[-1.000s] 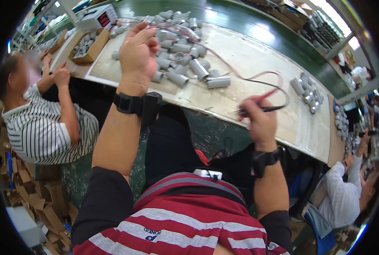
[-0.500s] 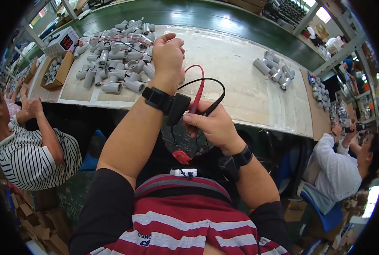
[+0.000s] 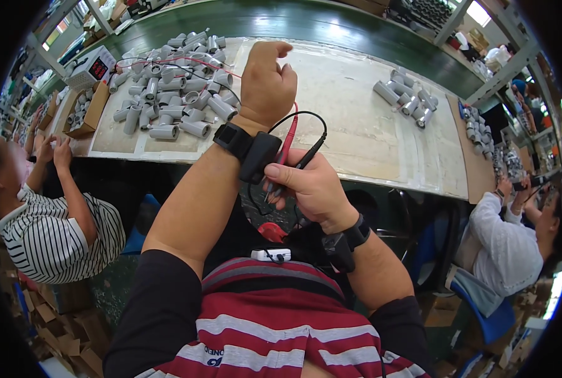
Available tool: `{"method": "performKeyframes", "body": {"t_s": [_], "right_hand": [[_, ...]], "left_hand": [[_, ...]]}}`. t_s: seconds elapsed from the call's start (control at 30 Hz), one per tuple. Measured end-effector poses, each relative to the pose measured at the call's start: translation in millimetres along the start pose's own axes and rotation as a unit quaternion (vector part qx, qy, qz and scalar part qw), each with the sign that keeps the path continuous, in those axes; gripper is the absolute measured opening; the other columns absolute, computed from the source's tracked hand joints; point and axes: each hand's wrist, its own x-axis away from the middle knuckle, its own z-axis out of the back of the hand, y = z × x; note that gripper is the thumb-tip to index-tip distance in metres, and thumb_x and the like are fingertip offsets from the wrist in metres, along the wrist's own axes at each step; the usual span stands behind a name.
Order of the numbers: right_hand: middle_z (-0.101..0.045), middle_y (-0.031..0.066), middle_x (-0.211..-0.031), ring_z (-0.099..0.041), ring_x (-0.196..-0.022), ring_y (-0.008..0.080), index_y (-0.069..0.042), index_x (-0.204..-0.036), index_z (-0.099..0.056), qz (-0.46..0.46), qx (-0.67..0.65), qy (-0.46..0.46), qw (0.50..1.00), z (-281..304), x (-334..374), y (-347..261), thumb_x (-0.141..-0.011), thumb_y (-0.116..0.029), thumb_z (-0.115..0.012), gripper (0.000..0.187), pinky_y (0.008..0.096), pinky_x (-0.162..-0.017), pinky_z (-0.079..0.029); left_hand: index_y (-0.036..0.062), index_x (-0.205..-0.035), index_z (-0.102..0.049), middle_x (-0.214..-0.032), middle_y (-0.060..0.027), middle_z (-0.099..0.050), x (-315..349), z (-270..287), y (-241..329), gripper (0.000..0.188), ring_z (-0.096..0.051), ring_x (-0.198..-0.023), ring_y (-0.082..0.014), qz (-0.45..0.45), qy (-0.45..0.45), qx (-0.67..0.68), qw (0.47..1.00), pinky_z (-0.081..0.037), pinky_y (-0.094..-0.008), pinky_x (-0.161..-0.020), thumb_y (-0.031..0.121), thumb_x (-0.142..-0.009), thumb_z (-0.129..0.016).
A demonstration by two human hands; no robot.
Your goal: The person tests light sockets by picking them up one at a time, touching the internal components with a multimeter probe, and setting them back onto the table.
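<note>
My left hand is raised over the table, just right of a pile of grey pipe fittings. Its thumb and index finger are bent but apart, with nothing visible between them; the other fingers are hidden. Close to my body, in front of the table's near edge, my right hand pinches a red test probe and a black test probe together. Both probe tips point down toward my lap. Their red and black leads loop up and pass behind my left hand toward a white meter box with a red display.
A cardboard box of fittings stands at the table's left. A smaller group of grey fittings lies at the right. One person in a striped shirt sits left; another in a white top sits right. Beyond the table runs a green surface.
My left hand has moved slightly right and turned, its thumb now showing apart from the index finger. My right hand still holds both probes, which have tilted a little.
</note>
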Motion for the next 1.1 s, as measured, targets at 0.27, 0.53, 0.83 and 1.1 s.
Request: {"method": "performKeyframes", "body": {"t_s": [0.27,0.53,0.83,1.1], "right_hand": [[-0.070,0.0058,-0.079,-0.067,-0.063,0.0119,0.000,-0.105,-0.070,0.005,0.004,0.001,1.000,-0.3,10.6,1.4,-0.098,-0.017,-0.071,0.018,0.0242,-0.056,-0.055],[-0.069,0.0055,-0.078,-0.067,-0.064,0.0130,0.000,-0.104,-0.071,0.046,0.009,0.118,0.992,91.0,-3.4,0.2,-0.097,-0.014,-0.069,0.016,0.0244,-0.056,-0.054],[-0.073,0.0140,-0.081,-0.073,-0.072,0.0293,-0.003,-0.088,-0.076,0.177,0.769,0.311,0.530,181.4,-21.0,-102.0,-0.086,-0.016,-0.068,0.015,0.0406,-0.070,-0.059],[-0.073,0.0149,-0.090,-0.074,-0.088,0.0303,-0.007,-0.085,-0.078,0.113,0.874,0.306,0.361,218.4,-27.5,-184.5,-0.084,-0.015,-0.064,0.017,0.0403,-0.073,-0.060]], "left_hand": [[0.0036,-0.109,-0.065,-0.099,-0.0079,-0.064,-4.9,2.5,12.0,0.026,-0.060,-0.073,-0.0170,0.049,0.016,0.038,0.998,-0.051,-0.0298,-0.067,-0.002,-0.084,-0.065],[0.0037,-0.111,-0.066,-0.092,-0.0003,-0.065,-25.4,-3.6,19.0,0.025,-0.058,-0.074,-0.0092,0.320,-0.064,0.296,0.898,-0.048,-0.0238,-0.065,0.004,-0.086,-0.069],[0.0013,-0.120,-0.066,-0.117,-0.0152,-0.068,9.7,-80.3,50.9,0.037,-0.066,-0.106,-0.0285,-0.042,-0.576,-0.028,0.816,-0.052,-0.0380,-0.094,0.020,-0.089,-0.074],[0.0125,-0.134,-0.064,-0.141,-0.0164,-0.060,-11.8,-244.3,45.0,0.056,-0.048,-0.137,-0.0348,-0.182,-0.525,-0.137,0.820,-0.040,-0.0439,-0.111,0.044,-0.088,-0.072]]}}
